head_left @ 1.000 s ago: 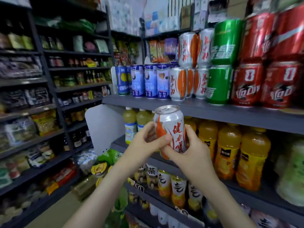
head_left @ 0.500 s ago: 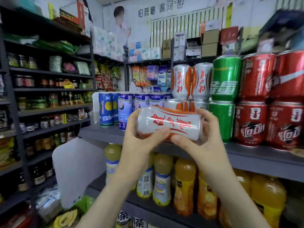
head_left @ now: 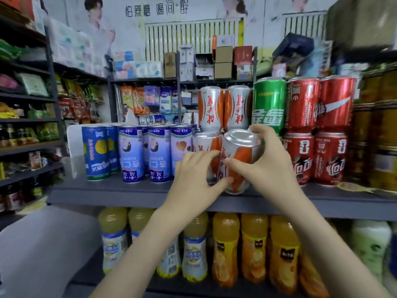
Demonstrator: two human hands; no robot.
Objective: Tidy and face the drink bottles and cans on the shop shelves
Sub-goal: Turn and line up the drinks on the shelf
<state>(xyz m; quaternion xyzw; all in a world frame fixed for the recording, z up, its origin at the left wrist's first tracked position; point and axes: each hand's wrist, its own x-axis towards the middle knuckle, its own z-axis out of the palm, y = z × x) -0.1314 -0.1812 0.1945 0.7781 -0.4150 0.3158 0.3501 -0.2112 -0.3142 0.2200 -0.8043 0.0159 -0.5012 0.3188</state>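
Both my hands hold a white-and-orange can (head_left: 240,160) at the front of the grey top shelf (head_left: 129,190). It tilts toward me, its base on or just above the shelf. My left hand (head_left: 193,179) grips its lower left side. My right hand (head_left: 264,162) curls round its top and right side. Behind and left of it stands another white-and-orange can (head_left: 204,147), with two more (head_left: 223,108) stacked above.
Blue cans (head_left: 133,153) line the shelf to the left. Green cans (head_left: 268,106) and red cans (head_left: 318,130) stand stacked to the right, gold cans (head_left: 378,136) beyond. Yellow and orange drink bottles (head_left: 253,248) fill the shelf below. Another shelving unit stands at the left.
The can went from upright in front of the lower shelf, to lying sideways in my hands, to nearly upright at the top shelf among its matching cans. The view rose.
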